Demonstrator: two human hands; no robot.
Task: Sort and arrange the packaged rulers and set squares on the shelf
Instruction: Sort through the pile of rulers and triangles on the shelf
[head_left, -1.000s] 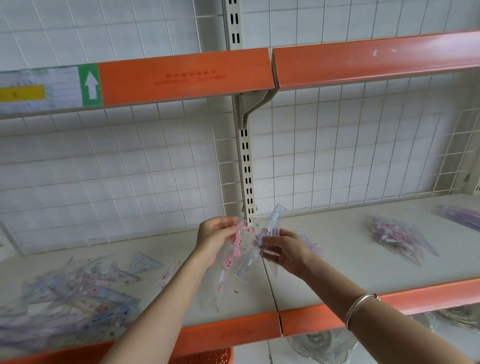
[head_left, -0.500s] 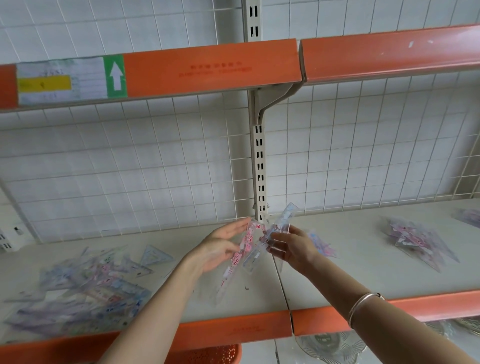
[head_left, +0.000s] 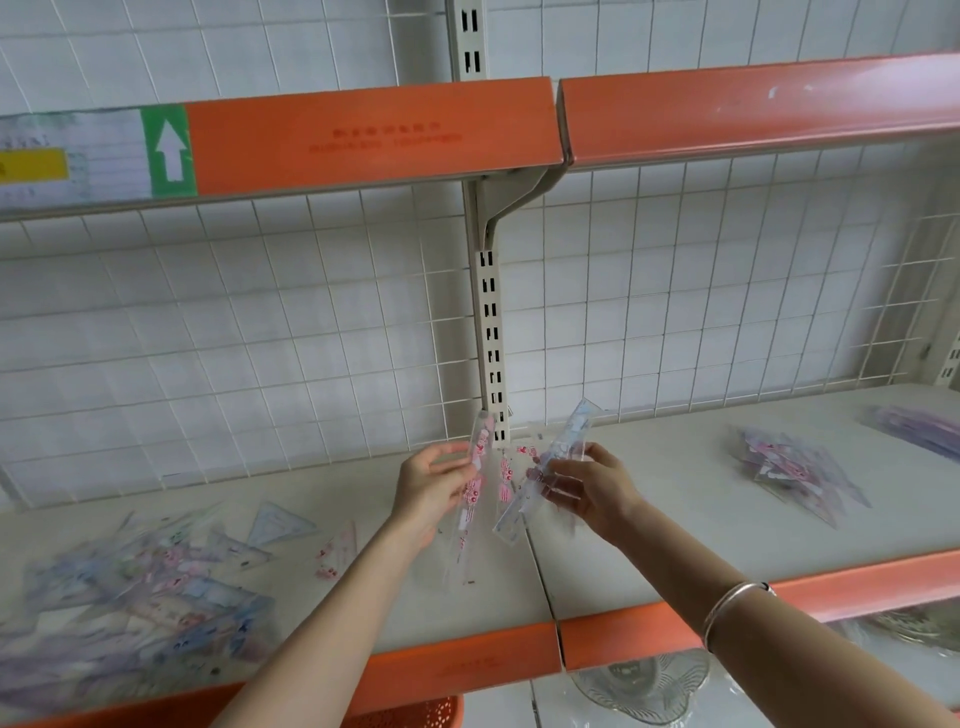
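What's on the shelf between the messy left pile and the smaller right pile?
Head view: mostly bare shelf, one pink set square, and above it the left hand and right hand holding packaged rulers.

The label (head_left: 72, 156) on the upper shelf edge (head_left: 260, 150) is cut off by the left border, and its print is too blurred to be read. The lettering (head_left: 384, 140) on the orange strip cannot be made out either. The left pile (head_left: 130, 597) of packs is smeared and cropped at the border; single pieces cannot be counted. The far stack (head_left: 919, 436) is cut by the right border. How many packs are gripped by the right hand (head_left: 592, 493) besides the blue-printed pack (head_left: 550, 467) cannot be told. The fingers (head_left: 447, 460) of the left hand (head_left: 426, 493) are partly covered by the pink-printed pack (head_left: 475, 499). The glass dishes (head_left: 639, 691) are partly hidden by the lower shelf edge (head_left: 649, 631); the orange basket (head_left: 410, 714) is cropped at the bottom.
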